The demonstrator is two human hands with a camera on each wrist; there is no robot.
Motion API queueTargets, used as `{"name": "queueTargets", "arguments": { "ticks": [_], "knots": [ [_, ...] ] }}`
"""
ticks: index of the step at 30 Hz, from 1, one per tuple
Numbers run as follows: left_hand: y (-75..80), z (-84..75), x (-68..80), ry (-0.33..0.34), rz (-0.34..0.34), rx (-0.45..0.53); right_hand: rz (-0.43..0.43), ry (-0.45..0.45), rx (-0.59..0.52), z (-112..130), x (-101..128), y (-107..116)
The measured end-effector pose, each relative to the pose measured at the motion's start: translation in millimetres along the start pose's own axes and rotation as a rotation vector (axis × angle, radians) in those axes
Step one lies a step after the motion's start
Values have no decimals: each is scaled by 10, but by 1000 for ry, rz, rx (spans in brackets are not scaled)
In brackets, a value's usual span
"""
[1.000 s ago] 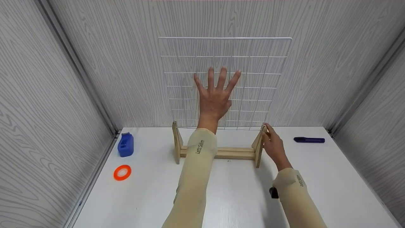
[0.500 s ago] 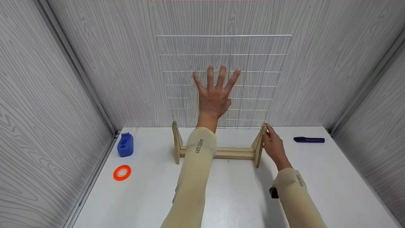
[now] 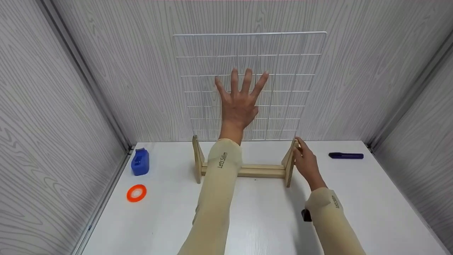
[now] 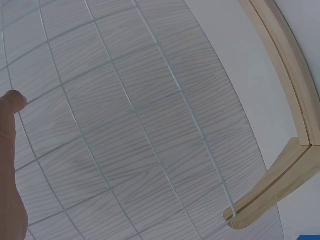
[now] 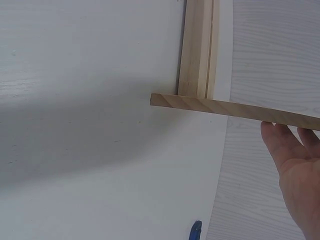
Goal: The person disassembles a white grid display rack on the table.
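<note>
1. Above the wooden stand (image 3: 244,169), the white wire grid (image 3: 283,67) hangs upright, its lower edge clear of the stand's slots, close to the back wall.
2. Left hand (image 3: 240,102): fingers spread wide and straight, palm flat against the grid's face; it grips nothing.
3. Right hand (image 3: 306,163): rests on the stand's right end piece, fingers laid along the outer face; whether they curl round it I cannot tell.
4. Left of the stand on the bench (image 3: 371,198): blue container (image 3: 140,162), orange tape ring (image 3: 137,193).
5. Right of the stand: dark blue marker (image 3: 345,156), well apart.
</note>
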State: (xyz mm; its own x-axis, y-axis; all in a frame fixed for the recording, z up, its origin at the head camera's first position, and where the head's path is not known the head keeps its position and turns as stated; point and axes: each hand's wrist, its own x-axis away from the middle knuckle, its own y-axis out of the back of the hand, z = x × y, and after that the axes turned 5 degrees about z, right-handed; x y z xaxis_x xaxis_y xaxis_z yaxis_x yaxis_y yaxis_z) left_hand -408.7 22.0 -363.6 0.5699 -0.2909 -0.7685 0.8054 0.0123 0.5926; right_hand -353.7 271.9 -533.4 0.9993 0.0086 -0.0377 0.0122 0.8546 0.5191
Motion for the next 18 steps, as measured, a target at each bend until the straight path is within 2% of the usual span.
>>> {"name": "queueTargets", "arguments": {
  "ticks": [9,18],
  "knots": [
    [42,1,-26,-1,-21,-8,-6,-21,0,-40,32,-24],
    [59,18,-46,-21,-16,-28,-4,1,-20,-54,29,-21]
  ]
}}
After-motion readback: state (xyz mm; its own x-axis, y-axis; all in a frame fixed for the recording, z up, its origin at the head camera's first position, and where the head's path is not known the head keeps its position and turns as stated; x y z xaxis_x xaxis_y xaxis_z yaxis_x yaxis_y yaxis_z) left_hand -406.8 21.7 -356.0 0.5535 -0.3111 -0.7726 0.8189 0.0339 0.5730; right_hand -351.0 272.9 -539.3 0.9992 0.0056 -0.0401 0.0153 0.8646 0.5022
